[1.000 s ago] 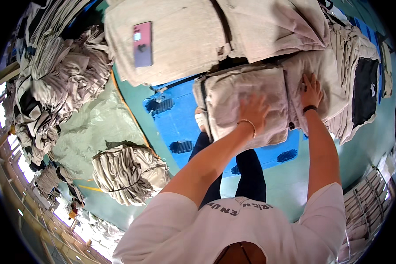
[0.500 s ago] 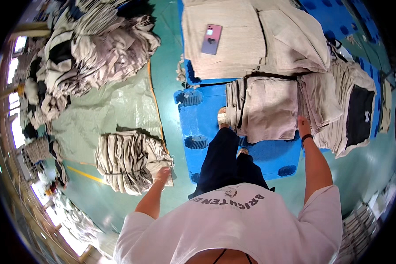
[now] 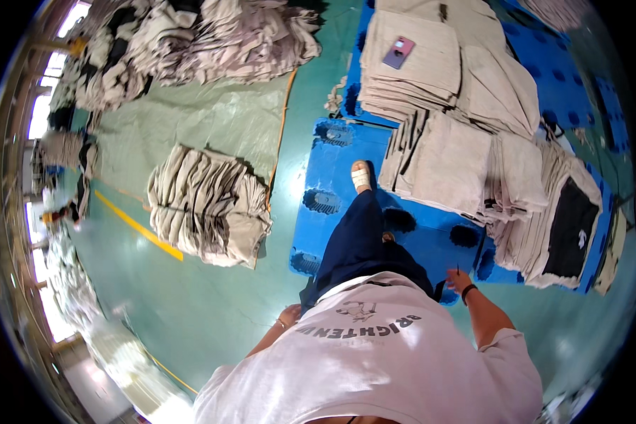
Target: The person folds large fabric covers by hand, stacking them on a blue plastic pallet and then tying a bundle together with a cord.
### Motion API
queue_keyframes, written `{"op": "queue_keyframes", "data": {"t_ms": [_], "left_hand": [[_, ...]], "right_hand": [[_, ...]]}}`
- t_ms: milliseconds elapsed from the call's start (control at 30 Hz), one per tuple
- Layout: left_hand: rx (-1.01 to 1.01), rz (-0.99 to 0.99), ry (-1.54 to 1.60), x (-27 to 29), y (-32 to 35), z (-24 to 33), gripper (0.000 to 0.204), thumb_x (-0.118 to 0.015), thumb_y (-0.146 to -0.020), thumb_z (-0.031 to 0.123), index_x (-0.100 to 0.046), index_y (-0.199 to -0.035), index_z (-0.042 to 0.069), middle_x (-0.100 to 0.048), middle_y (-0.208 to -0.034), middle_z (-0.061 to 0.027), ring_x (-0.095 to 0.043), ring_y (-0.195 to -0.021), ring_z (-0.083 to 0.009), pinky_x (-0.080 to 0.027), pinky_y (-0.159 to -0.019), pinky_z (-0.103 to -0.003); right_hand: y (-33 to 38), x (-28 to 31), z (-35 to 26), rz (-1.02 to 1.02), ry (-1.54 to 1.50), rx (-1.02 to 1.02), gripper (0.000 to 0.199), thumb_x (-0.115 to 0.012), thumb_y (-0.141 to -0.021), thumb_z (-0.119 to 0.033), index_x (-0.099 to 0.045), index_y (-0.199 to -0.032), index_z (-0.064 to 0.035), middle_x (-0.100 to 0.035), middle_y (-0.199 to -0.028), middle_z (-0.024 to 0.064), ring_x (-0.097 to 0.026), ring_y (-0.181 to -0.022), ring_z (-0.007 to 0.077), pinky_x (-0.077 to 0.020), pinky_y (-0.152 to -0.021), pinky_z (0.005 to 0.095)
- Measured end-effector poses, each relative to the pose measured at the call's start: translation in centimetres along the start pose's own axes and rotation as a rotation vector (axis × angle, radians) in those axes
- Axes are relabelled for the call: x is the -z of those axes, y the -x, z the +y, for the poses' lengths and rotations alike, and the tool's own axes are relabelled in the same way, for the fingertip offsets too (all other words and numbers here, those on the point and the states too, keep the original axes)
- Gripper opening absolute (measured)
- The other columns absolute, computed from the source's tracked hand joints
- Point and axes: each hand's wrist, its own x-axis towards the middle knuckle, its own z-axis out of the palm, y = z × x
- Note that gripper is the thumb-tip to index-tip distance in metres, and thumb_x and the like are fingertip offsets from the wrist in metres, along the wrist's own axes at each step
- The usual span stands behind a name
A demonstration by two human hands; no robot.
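My left hand (image 3: 288, 315) hangs low beside my hip, over the green floor. Its fingers are partly covered by my shirt and trousers. Out to the right, my right hand (image 3: 459, 280) is held over the edge of the blue plastic pallet (image 3: 424, 244), with its fingers loosely apart and nothing plainly in them. A folded stack of beige cloth (image 3: 449, 159) lies on the pallet ahead of it, with more folded cloth (image 3: 519, 173) on its right. A tied bundle of beige cloth (image 3: 208, 205) rests on the floor sheet to my left, apart from my left hand.
A large loose heap of cloth (image 3: 219, 42) covers the far left of the pale green sheet (image 3: 212, 116). Beyond the near pallet, flat cloth stacks (image 3: 410, 78) carry a pink and purple phone (image 3: 398, 52). A yellow line (image 3: 138, 226) marks the floor. My sandalled foot (image 3: 360, 174) is on the pallet.
My left hand has drawn away from the tied bundle to my hip. My right hand has come back from the folded stack toward my body. The view has shifted and turned.
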Motion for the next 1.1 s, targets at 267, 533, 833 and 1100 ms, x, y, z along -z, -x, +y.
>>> {"op": "queue_keyframes", "data": {"t_ms": [267, 533, 833, 1100], "left_hand": [[-0.08, 0.121, 0.303, 0.9, 5.6, -4.6, 0.027, -0.05, -0.075, 0.032, -0.049, -0.098, 0.017, -0.054, -0.091, 0.0009, -0.051, -0.085, -0.0146, -0.033, -0.073, -0.033], [-0.109, 0.149, 0.495, 1.9, 3.0, -10.1, 0.022, -0.05, -0.077, 0.03, -0.054, -0.094, 0.017, -0.052, -0.083, 0.0046, -0.047, -0.073, -0.0107, -0.036, -0.067, -0.029], [-0.178, 0.166, 0.455, 6.6, -2.1, -11.8, 0.023, -0.049, -0.076, 0.027, -0.054, -0.094, 0.013, -0.057, -0.085, -0.0017, -0.052, -0.076, -0.0158, -0.036, -0.066, -0.034], [-0.189, 0.217, 0.787, 15.8, -4.6, -2.5, 0.034, -0.047, -0.077, 0.033, -0.046, -0.104, 0.013, -0.053, -0.102, -0.0041, -0.048, -0.094, -0.0173, -0.034, -0.075, -0.035]], "right_hand": [[5.1, -0.6, -5.3, -0.013, 0.121, -0.086, 0.038, -0.043, -0.079, -0.039, -0.046, -0.108, -0.0138, -0.054, -0.097, 0.0063, -0.052, -0.073, 0.0177, -0.0377, -0.066, 0.0347], [2.6, -3.8, -12.3, -0.028, 0.322, -0.018, 0.033, -0.037, -0.083, -0.034, -0.046, -0.106, -0.012, -0.056, -0.087, 0.0049, -0.05, -0.062, 0.0141, -0.036, -0.051, 0.0302], [0.1, -17.3, -28.8, -0.082, 0.183, 0.351, 0.031, -0.038, -0.085, -0.027, -0.046, -0.107, -0.0078, -0.057, -0.08, 0.0055, -0.05, -0.052, 0.0103, -0.0354, -0.04, 0.0219], [1.2, -30.5, -36.3, -0.226, 0.388, 0.522, 0.036, -0.035, -0.086, -0.03, -0.047, -0.109, -0.0053, -0.057, -0.089, 0.0068, -0.052, -0.065, 0.0118, -0.0378, -0.05, 0.0227]]}}
